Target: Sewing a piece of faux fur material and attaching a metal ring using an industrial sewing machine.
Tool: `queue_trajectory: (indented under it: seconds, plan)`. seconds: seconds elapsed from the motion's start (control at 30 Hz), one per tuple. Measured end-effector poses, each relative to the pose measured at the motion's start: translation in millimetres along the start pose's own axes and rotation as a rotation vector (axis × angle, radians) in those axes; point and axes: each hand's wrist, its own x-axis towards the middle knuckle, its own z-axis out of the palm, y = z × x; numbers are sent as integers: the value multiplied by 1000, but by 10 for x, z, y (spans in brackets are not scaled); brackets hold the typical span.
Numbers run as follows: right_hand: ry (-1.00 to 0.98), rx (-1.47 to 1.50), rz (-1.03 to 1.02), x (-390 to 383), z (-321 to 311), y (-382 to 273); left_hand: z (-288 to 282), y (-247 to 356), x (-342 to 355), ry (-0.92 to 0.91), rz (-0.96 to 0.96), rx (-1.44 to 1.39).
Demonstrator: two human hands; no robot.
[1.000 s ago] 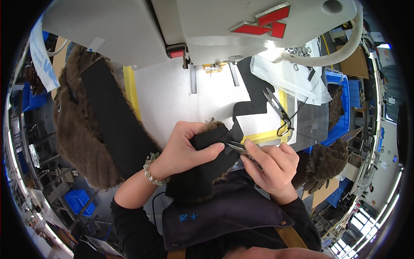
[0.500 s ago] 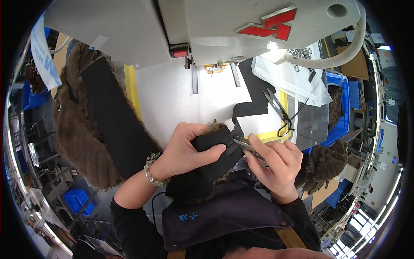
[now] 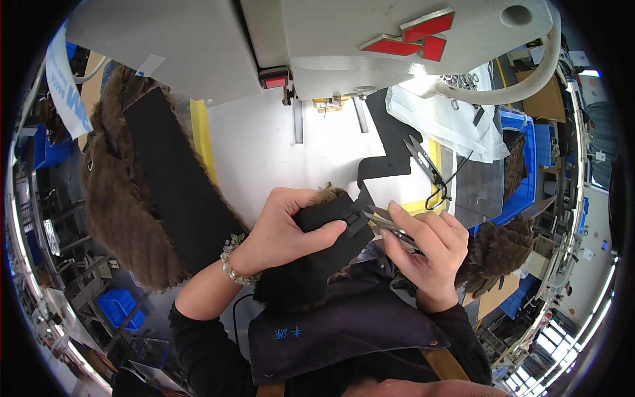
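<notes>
Fur bearing a black strip lies by the left edge of the tabletop as a left hand, thumb on top, pinches a fur-backed black piece over the near edge. Snips have edged rightward, leaving more of the cloth uncovered, gripped blades parted in a right hand, fingers curled.
</notes>
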Motion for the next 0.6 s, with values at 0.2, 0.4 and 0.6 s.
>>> queue_trajectory:
  seconds: [0.2, 0.4, 0.6]
  plan:
    - [17, 9, -50, -16, 0, 46, -15, -3, 2, -9, 6, 18]
    - [-29, -18, -164, 70, -55, 168, -67, 0, 17, -96, -44, -32]
    - [-37, 74, -282, 169, -80, 292, -54, 9, 17, -141, -31, -75]
